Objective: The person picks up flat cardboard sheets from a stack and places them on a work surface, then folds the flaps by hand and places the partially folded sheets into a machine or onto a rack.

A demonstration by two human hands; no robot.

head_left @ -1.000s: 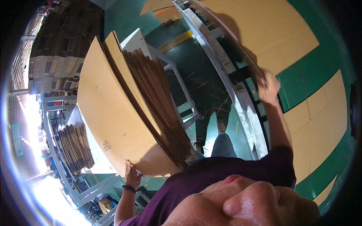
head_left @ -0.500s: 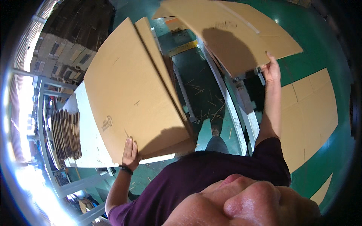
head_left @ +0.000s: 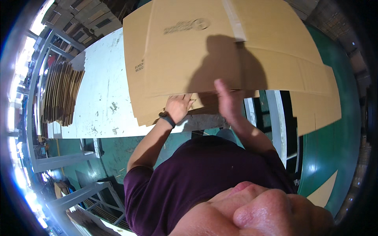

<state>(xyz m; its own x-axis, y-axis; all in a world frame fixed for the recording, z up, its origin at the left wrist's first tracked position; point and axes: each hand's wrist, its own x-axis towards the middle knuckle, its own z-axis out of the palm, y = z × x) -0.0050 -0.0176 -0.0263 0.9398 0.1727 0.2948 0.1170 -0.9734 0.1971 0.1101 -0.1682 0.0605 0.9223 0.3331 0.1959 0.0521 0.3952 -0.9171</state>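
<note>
The large flat brown cardboard sheet [head_left: 185, 59], with a pale tape strip [head_left: 235, 19] across its upper part and dark print, lies over the right-hand part of the scuffed white worktop [head_left: 100, 90] and reaches rightward over a grey-white metal frame [head_left: 275, 106]. The worktop's right edge is hidden beneath it.

The right hand [head_left: 232, 104] is partly closed on the sheet's near edge, thumb over the face and fingers out of sight below, probably to carry and steer that edge. The left hand [head_left: 179, 108] is loosely open, palm down, fingertips at the same edge, resting on the lower brown cardboard [head_left: 136, 104] that shows near the worktop's near edge; it seems to steady that layer, and no grip shows.

A black wristband [head_left: 167, 119] circles the left wrist. Toward the worktop's left edge stands a row of folded brown cardboard [head_left: 63, 94], perhaps set there to leave the middle free. Green floor [head_left: 323, 149] shows at right.
</note>
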